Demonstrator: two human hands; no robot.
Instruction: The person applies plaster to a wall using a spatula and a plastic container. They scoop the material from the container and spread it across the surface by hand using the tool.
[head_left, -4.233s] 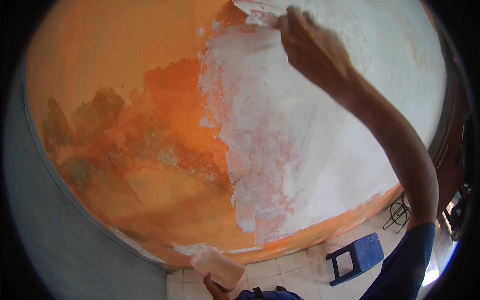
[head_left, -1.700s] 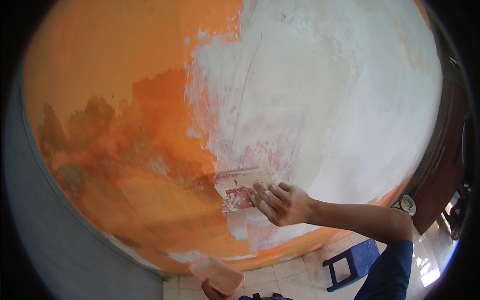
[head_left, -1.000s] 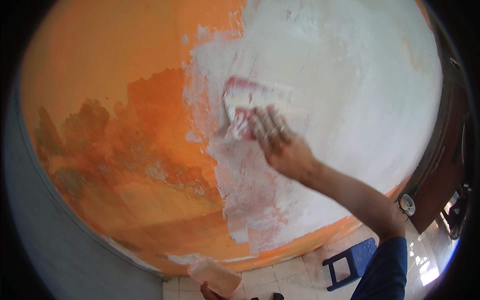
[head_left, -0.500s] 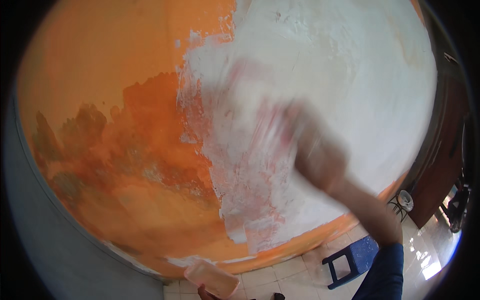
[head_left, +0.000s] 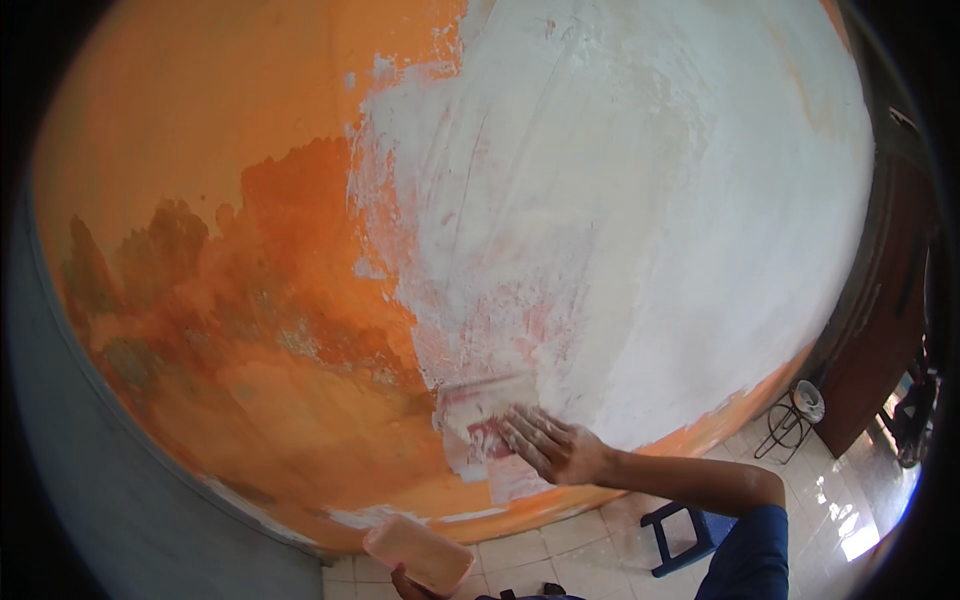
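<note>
My right hand (head_left: 553, 450), smeared with white, is closed on a wide flat putty scraper (head_left: 470, 408) with a reddish grip. The blade lies against the lower part of the wall, on the wet-looking white coat (head_left: 620, 220) close to its left border. Reddish streaks show through the coat above the blade. At the bottom edge my left hand (head_left: 408, 585), only partly visible, grips the side of a shallow pink tray (head_left: 425, 553). What the tray contains is hard to make out.
Bare orange wall (head_left: 240, 90) with dark stains lies to the left, beside a grey wall (head_left: 110, 480). A blue plastic stool (head_left: 655, 540) stands on pale floor tiles. Farther right are a metal stand (head_left: 785, 430) with a white container (head_left: 808, 400) and a brown door-like panel (head_left: 880, 350).
My right hand has swept down and left with the scraper, from mid-wall to near the bottom of the white coat. The streaks above look smoother. My left hand still holds the tray.
</note>
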